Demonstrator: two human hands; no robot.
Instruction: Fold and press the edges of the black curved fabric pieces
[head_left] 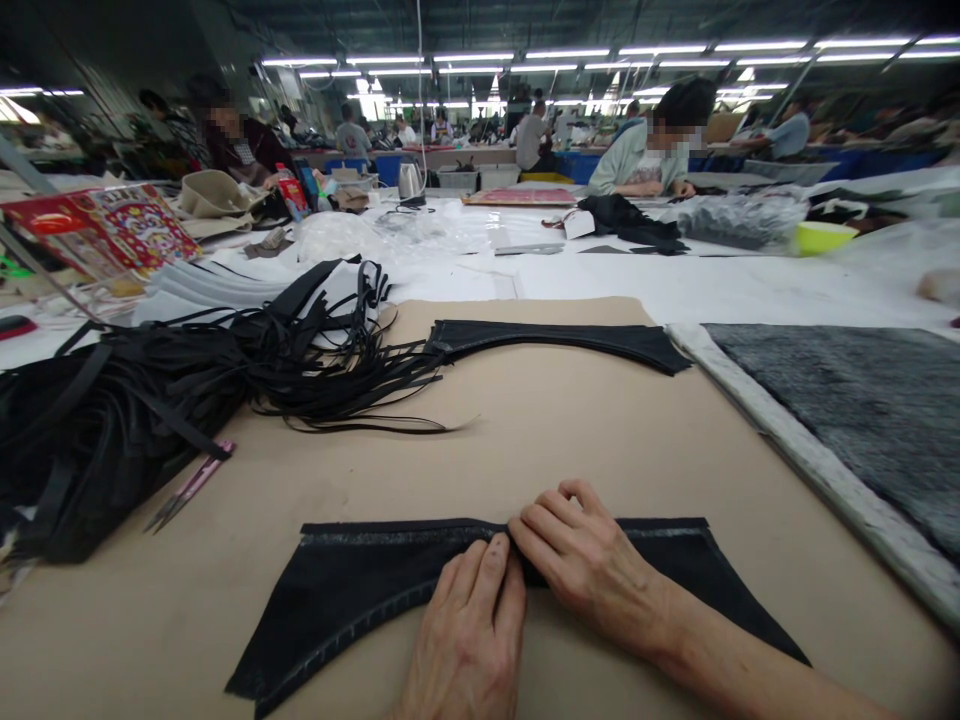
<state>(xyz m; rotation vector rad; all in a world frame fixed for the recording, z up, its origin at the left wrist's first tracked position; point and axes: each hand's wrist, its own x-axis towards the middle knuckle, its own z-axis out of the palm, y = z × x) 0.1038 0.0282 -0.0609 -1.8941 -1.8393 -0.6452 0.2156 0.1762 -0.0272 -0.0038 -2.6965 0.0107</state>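
At the near side of the bench (600, 440), the black panel (352, 580) is lying spread beneath both hands. The left hand (472, 630) is resting its fingers, held close together, on the upper edge; the right hand (581, 560) is bending its fingers onto that edge just beside them. Whether either grip is clamping the fabric cannot be told. Progress: the edge is apparently being worked at mid-length; a pale band is showing toward both ends. At left, the curved edge is showing regular marks and probably stands finished. Remaining work cannot be determined. Beyond, snips (193, 485) are lying against black strips (150, 400); similar panels (555, 333) are lying apart. Containers: farther off, a yellow bowl (823, 238), a kettle (410, 183) and a grey bin (457, 180) are standing, their contents not showing clearly.
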